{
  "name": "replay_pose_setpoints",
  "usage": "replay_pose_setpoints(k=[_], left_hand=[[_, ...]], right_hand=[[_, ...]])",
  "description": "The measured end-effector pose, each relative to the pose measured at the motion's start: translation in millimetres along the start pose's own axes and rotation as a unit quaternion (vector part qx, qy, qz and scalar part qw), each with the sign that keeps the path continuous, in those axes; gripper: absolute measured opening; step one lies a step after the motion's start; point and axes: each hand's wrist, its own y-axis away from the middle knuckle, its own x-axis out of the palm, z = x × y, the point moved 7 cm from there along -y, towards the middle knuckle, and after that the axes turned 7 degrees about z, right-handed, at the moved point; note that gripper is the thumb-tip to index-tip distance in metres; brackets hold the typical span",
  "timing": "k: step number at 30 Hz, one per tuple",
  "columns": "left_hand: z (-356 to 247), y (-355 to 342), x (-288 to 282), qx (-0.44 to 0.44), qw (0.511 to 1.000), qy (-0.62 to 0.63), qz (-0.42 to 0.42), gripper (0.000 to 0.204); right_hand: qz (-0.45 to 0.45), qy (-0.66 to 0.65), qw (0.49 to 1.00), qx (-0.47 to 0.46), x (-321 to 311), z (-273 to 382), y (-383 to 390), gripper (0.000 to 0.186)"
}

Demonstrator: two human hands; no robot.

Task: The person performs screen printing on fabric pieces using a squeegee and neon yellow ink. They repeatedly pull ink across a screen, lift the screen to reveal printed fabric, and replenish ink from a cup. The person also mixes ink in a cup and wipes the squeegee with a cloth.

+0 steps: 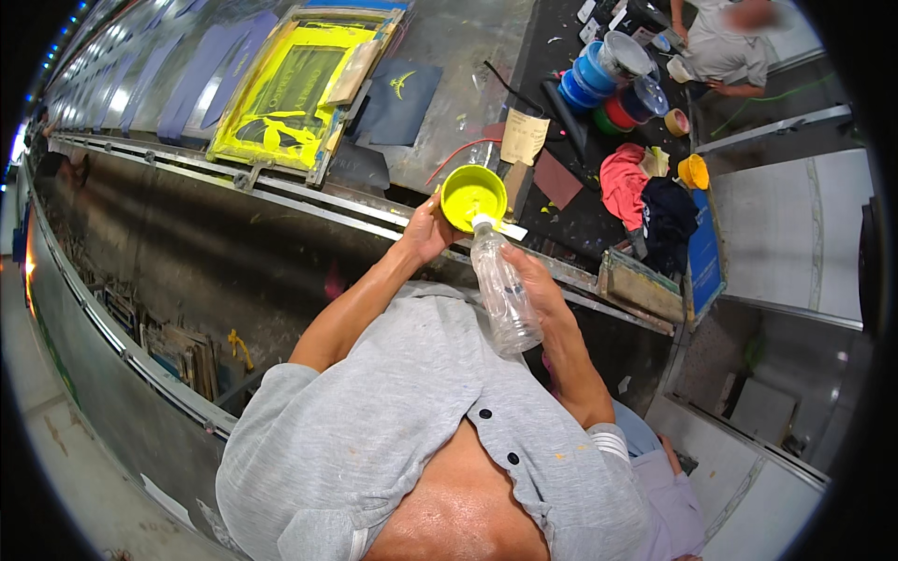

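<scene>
My left hand (428,231) grips a bright yellow tub (473,187) with yellow paste inside, held at the bench's metal edge. A clear plastic bottle (500,294) is in my right hand (535,280), tilted with its white neck over the tub's near rim. Pale liquid shows at the neck; whether it is flowing I cannot tell. Beyond the tub lie a tan paper label (524,137) and a maroon sheet (557,179). To the left sits a framed screen (299,70) smeared with yellow, beside a dark sheet (404,103) with a yellow mark.
Purple pieces (187,70) line the long bench at left. At right are stacked paint tubs (585,84), red and dark cloths (625,187), a yellow cup (693,171) and a blue board (705,257). A person (748,51) stands across the bench; another person's lavender clothing (669,496) shows behind me.
</scene>
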Motion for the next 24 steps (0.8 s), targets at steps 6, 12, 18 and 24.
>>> replay_pose_setpoints(k=[6,12,18,24], left_hand=[[4,-7,2,-0.005,1.000,0.001,-0.010,0.049],[18,-31,6,-0.011,0.999,0.036,0.013,0.049],[11,-40,22,-0.030,0.999,0.033,0.018,0.044],[9,-59,52,-0.045,0.989,0.090,0.111,0.047]], right_hand=[[0.009,-0.028,0.999,-0.013,-5,2,-1,0.031],[0.009,-0.045,0.998,-0.033,-26,18,6,0.028],[0.044,0.258,0.960,-0.100,-29,51,25,0.041],[-0.137,0.399,0.852,-0.309,-60,129,91,0.063]])
